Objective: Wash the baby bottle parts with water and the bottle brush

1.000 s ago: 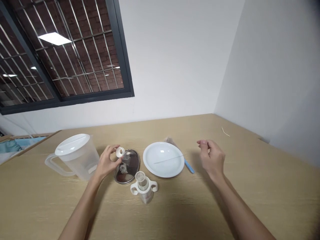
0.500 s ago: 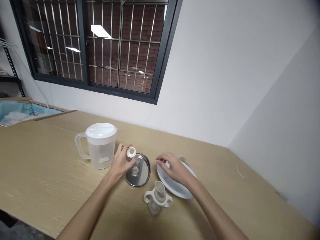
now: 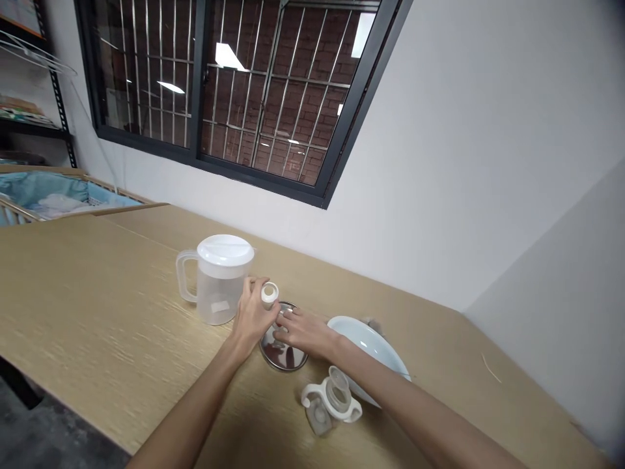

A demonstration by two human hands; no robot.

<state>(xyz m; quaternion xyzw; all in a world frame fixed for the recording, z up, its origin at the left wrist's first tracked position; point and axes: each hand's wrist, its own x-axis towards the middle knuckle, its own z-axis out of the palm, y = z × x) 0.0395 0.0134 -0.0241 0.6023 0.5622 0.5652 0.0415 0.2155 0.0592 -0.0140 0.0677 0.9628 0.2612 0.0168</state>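
My left hand (image 3: 254, 311) is closed around a white ring-shaped bottle collar (image 3: 269, 293), its opening tilted toward me. Just right of it, my right hand (image 3: 300, 331) reaches over a shiny round metal tray (image 3: 286, 360). Its fingers are bent together at the tray, hiding whatever is between them. Nearer to me stands a clear baby bottle (image 3: 319, 417) with a white two-handled holder (image 3: 352, 412) around its neck; the bottle is open at the top. A pale blue-white plate (image 3: 374, 342) lies partly under my right forearm.
A translucent pitcher (image 3: 217, 293) with a white lid stands left of my left hand. A small greyish thing (image 3: 374, 324) sits behind the plate. A thin pale strip (image 3: 491, 369) lies at right. Wall and barred window (image 3: 273, 91) rise behind the table; a blue-lined crib (image 3: 58, 192) is at far left.
My right hand has moved left from above the plate to the metal tray, beside my left hand. The left hand still holds the collar. The whole view has shifted and tilted slightly.
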